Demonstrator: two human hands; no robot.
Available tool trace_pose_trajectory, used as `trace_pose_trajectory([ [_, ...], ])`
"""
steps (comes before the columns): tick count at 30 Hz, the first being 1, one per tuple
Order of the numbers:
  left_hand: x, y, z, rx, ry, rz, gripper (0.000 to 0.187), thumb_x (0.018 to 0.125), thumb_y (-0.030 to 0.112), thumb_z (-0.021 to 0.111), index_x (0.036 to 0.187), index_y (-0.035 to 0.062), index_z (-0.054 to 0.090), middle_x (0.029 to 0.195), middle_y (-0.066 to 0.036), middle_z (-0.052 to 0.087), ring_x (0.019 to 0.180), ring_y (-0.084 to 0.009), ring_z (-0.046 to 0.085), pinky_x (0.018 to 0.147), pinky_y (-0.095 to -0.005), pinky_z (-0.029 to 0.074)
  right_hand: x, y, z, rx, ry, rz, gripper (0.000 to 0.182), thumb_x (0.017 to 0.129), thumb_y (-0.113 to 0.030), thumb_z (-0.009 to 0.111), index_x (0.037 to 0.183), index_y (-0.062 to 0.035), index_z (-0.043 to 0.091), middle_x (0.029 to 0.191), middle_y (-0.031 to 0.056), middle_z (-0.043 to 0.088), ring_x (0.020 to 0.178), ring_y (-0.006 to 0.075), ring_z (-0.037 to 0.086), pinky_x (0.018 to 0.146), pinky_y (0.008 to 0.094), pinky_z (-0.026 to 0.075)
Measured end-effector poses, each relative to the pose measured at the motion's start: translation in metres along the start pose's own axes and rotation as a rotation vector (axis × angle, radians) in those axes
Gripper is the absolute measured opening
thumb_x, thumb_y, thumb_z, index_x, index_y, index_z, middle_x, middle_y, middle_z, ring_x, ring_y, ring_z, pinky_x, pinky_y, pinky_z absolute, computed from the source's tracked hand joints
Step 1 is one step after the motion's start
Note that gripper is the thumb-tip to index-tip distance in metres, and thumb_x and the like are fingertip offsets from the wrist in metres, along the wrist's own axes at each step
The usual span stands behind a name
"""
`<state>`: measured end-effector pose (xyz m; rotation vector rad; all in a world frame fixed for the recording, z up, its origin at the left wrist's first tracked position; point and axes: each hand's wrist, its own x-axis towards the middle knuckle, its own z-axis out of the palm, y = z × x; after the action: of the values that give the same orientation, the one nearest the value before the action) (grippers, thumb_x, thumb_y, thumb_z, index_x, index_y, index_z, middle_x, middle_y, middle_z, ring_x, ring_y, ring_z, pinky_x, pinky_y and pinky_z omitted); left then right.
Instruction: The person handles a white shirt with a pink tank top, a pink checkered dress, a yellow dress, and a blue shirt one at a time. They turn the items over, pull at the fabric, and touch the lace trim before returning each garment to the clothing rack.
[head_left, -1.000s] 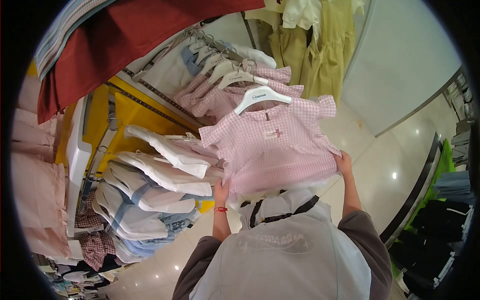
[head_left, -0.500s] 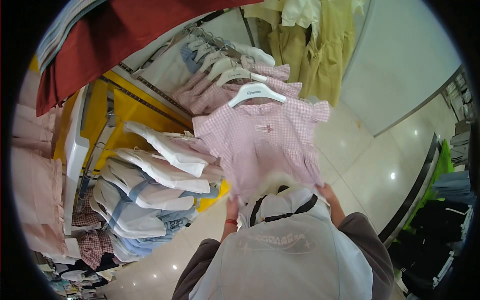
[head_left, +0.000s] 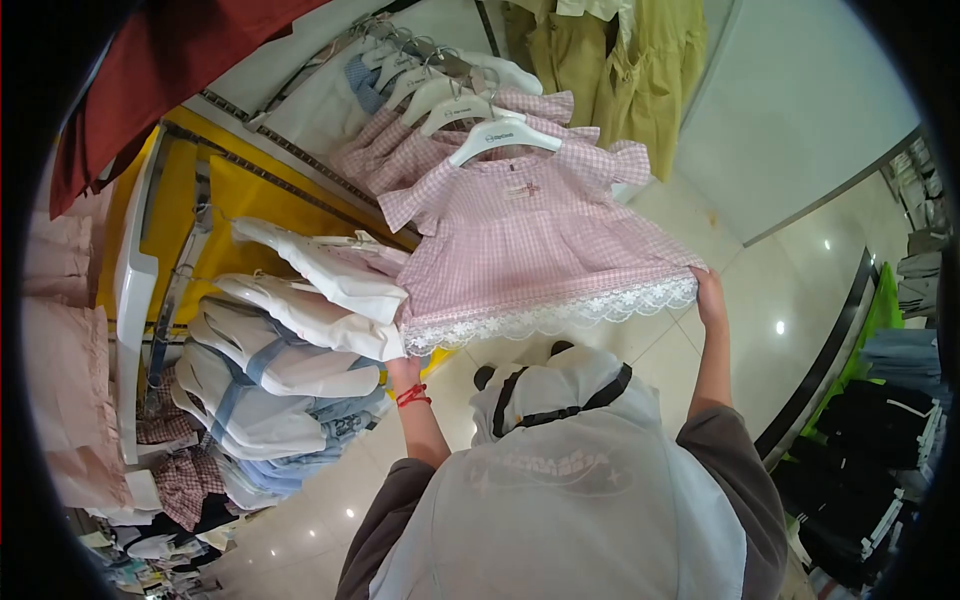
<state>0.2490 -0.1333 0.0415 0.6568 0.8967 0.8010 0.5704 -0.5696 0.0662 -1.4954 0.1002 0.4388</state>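
Observation:
A pink gingham dress with short ruffled sleeves and a small embroidered motif hangs on a white hanger. Its white lace hem is stretched out wide toward me. At the hem's left corner my left hand, with a red cord around the wrist, is closed on the fabric. My right hand pinches the opposite corner and holds it a little higher. The fingertips of both hands are partly hidden by the cloth. Close beside my left hand hang white garments on the lower rail.
More pink gingham clothes hang behind the dress. Khaki garments hang at the back, by a white panel. White-and-blue clothes fill the left rack. Dark folded clothes lie at the right. A red cloth overhangs the upper left.
Both hands have moved outward and up, spreading the dress's skirt. The lace hem now shows along its whole width. The view has shifted slightly.

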Motion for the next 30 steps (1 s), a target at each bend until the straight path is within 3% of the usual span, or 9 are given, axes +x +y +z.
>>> trace_pose_trajectory([
  [8, -0.007, 0.002, -0.017, 0.051, 0.051, 0.008, 0.034, 0.086, 0.025, 0.053, 0.116, 0.0099, 0.049, 0.115, -0.005, 0.052, 0.099, -0.0195, 0.055, 0.077, -0.0362, 0.049, -0.006, 0.004, 0.012, 0.107, -0.202, 0.159, 0.034, 0.081, -0.009, 0.050, 0.113, 0.0032, 0.047, 0.100, 0.0099, 0.058, 0.087, 0.0161, 0.057, 0.075, 0.0267, 0.045],
  [11, -0.014, 0.002, -0.005, 0.393, 0.064, 0.052, 0.038, 0.087, 0.024, 0.052, 0.120, 0.0076, 0.044, 0.119, -0.006, 0.048, 0.110, -0.0208, 0.045, 0.089, -0.0333, 0.040, -0.035, -0.020, 0.040, 0.105, -0.292, 0.222, 0.044, 0.083, -0.011, 0.051, 0.124, -0.0040, 0.039, 0.109, 0.0074, 0.053, 0.093, 0.0147, 0.054, 0.076, 0.0265, 0.045],
  [14, -0.025, -0.011, 0.009, 1.032, -0.136, 0.471, 0.033, 0.089, 0.019, 0.046, 0.118, 0.0036, 0.044, 0.117, -0.008, 0.048, 0.111, -0.0223, 0.044, 0.095, -0.0321, 0.033, -0.049, -0.026, 0.069, 0.110, -0.413, 0.267, 0.052, 0.084, -0.014, 0.052, 0.131, -0.0101, 0.031, 0.115, 0.0059, 0.049, 0.098, 0.0137, 0.051, 0.080, 0.0264, 0.044],
  [15, -0.034, -0.011, 0.021, 1.004, -0.223, 0.360, 0.029, 0.089, 0.013, 0.044, 0.115, 0.0011, 0.046, 0.118, -0.010, 0.047, 0.112, -0.0228, 0.043, 0.098, -0.0311, 0.029, -0.052, -0.026, 0.077, 0.123, -0.459, 0.276, 0.054, 0.085, -0.014, 0.052, 0.133, -0.0117, 0.029, 0.116, 0.0055, 0.048, 0.099, 0.0134, 0.050, 0.081, 0.0264, 0.043],
  [18, -0.044, -0.031, 0.045, 1.017, -0.424, 0.440, 0.030, 0.086, 0.009, 0.048, 0.115, 0.0007, 0.046, 0.119, -0.011, 0.047, 0.112, -0.0222, 0.043, 0.097, -0.0320, 0.030, -0.053, -0.010, 0.101, 0.018, -0.563, 0.213, 0.053, 0.086, -0.020, 0.052, 0.132, -0.0107, 0.029, 0.119, 0.0036, 0.047, 0.107, 0.0137, 0.047, 0.089, 0.0291, 0.039],
  [22, -0.092, -0.054, 0.093, 0.913, -0.797, 0.179, 0.039, 0.080, 0.009, 0.056, 0.118, 0.0027, 0.044, 0.118, -0.012, 0.048, 0.110, -0.0227, 0.046, 0.088, -0.0334, 0.040, -0.073, -0.007, 0.141, -0.236, -0.749, 0.119, 0.060, 0.087, -0.029, 0.049, 0.134, -0.0024, 0.023, 0.123, 0.0093, 0.043, 0.110, 0.0164, 0.044, 0.092, 0.0293, 0.035],
  [24, -0.119, -0.071, 0.111, 0.987, -0.799, 0.364, 0.032, 0.082, 0.008, 0.053, 0.114, 0.0035, 0.048, 0.110, -0.008, 0.052, 0.102, -0.0188, 0.050, 0.083, -0.0297, 0.041, -0.090, -0.016, 0.159, -0.311, -0.778, 0.060, 0.066, 0.088, -0.036, 0.048, 0.134, 0.0022, 0.020, 0.123, 0.0130, 0.042, 0.108, 0.0182, 0.044, 0.092, 0.0283, 0.034],
  [28, -0.135, -0.047, 0.140, 1.000, -0.889, 0.532, 0.016, 0.085, 0.007, 0.049, 0.098, 0.0007, 0.056, 0.090, -0.006, 0.059, 0.087, -0.0150, 0.054, 0.075, -0.0270, 0.043, -0.103, -0.054, 0.165, -0.039, -0.937, 0.153, 0.070, 0.087, -0.039, 0.048, 0.136, -0.0017, 0.014, 0.124, 0.0178, 0.040, 0.114, 0.0216, 0.043, 0.095, 0.0316, 0.034],
  [30, -0.122, -0.049, 0.132, 0.900, -0.855, 0.281, 0.012, 0.086, 0.008, 0.046, 0.088, 0.0004, 0.056, 0.081, -0.005, 0.058, 0.080, -0.0133, 0.053, 0.072, -0.0263, 0.042, -0.102, -0.067, 0.162, 0.166, -0.901, 0.198, 0.072, 0.087, -0.038, 0.049, 0.137, -0.0038, 0.009, 0.124, 0.0195, 0.039, 0.114, 0.0233, 0.044, 0.095, 0.0341, 0.035],
])
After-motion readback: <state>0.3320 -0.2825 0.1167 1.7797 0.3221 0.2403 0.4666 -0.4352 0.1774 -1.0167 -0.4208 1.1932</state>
